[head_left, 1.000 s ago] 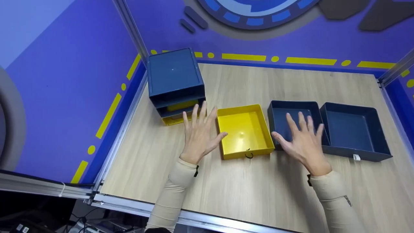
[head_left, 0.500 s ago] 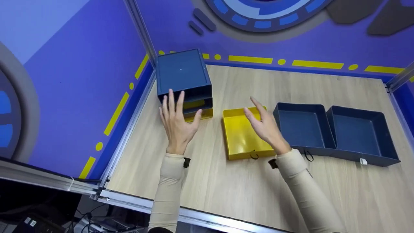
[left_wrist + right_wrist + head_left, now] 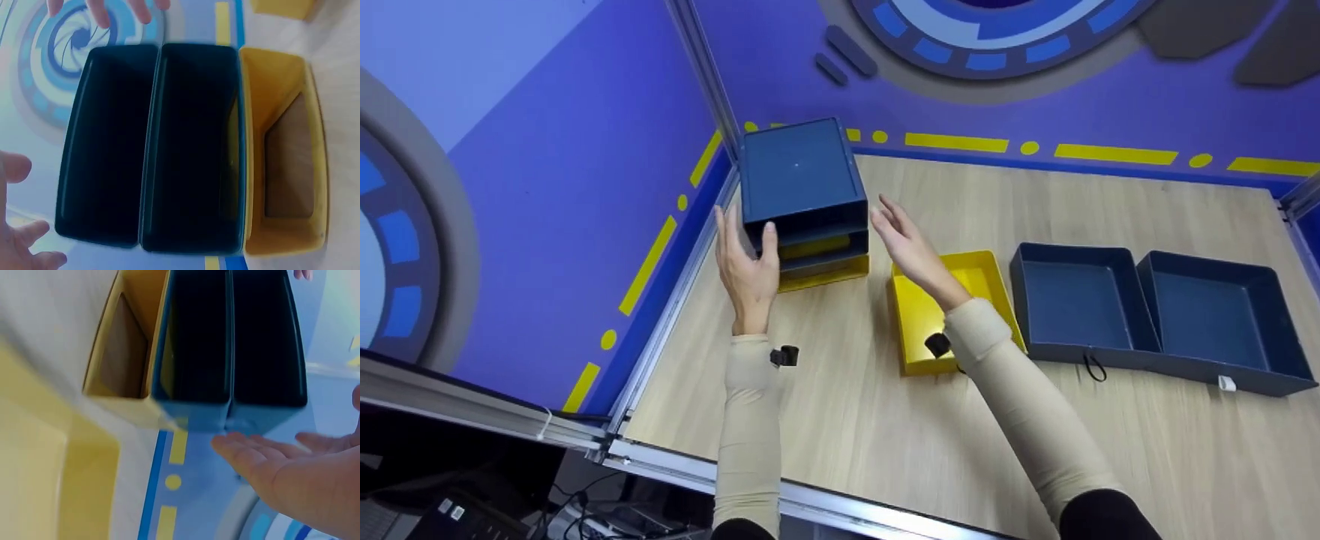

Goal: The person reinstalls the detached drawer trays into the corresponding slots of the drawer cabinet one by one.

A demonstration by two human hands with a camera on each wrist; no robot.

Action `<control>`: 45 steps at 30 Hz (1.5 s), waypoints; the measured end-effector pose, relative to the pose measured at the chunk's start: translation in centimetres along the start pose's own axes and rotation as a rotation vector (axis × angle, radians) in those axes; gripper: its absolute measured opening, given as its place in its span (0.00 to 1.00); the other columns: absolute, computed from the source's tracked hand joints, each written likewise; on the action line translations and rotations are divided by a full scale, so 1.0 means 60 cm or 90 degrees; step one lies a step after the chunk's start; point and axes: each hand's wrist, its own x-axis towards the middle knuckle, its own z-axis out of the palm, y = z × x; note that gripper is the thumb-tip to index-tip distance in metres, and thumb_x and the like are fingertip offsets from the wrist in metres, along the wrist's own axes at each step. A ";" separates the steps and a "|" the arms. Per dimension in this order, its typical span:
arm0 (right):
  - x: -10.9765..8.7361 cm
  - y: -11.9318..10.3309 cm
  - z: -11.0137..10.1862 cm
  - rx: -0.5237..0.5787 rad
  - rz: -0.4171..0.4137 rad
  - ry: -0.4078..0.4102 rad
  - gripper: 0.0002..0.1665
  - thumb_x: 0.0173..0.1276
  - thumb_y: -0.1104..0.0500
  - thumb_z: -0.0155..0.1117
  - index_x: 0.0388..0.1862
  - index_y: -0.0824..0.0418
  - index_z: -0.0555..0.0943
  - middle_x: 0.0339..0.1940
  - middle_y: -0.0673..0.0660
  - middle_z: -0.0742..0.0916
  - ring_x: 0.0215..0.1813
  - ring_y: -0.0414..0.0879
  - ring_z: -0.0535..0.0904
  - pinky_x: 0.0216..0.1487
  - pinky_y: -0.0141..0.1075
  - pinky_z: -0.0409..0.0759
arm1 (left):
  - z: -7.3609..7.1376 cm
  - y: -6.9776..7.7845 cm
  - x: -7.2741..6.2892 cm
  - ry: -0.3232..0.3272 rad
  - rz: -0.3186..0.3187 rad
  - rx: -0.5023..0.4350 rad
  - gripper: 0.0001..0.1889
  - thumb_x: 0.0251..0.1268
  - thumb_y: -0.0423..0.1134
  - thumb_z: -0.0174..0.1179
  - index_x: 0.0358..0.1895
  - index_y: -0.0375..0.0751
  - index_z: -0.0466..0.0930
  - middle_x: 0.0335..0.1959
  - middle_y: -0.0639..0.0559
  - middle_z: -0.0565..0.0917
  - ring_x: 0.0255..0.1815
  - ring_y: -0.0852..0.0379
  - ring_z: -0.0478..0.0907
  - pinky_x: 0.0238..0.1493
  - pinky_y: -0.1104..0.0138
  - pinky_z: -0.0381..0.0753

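At the back left stands a stack of open-fronted drawer housings, two dark blue housings (image 3: 802,169) over a yellow housing (image 3: 840,271). My left hand (image 3: 748,274) is raised at the stack's left front corner, fingers straight and thumb apart. On the other side, my right hand (image 3: 913,251) reaches past the yellow drawer with its fingers extended, fingertips close to the stack's right side. Both hands are empty. The left wrist view looks straight into the dark blue housings (image 3: 194,152), and a rectangular cutout shows in the yellow housing (image 3: 253,73).
A yellow drawer (image 3: 915,341), partly hidden by the right forearm, lies on the wooden table (image 3: 847,427). To its right sit two dark blue drawers, one with a black loop (image 3: 1095,367), the other with a white tab (image 3: 1227,383). Purple panels (image 3: 585,150) wall the left and back.
Both hands have moved toward the stack, the left to its left side, the right leftward from over the dark blue drawer. The head view has shifted slightly left. Drawers and stack stay put.
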 end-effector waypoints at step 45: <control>0.052 0.014 -0.015 0.026 0.044 0.038 0.38 0.87 0.34 0.39 0.81 0.54 0.72 0.81 0.54 0.76 0.81 0.48 0.71 0.83 0.45 0.67 | 0.036 0.032 -0.163 0.025 0.070 0.038 0.31 0.79 0.52 0.60 0.81 0.55 0.69 0.83 0.34 0.63 0.79 0.34 0.69 0.72 0.38 0.75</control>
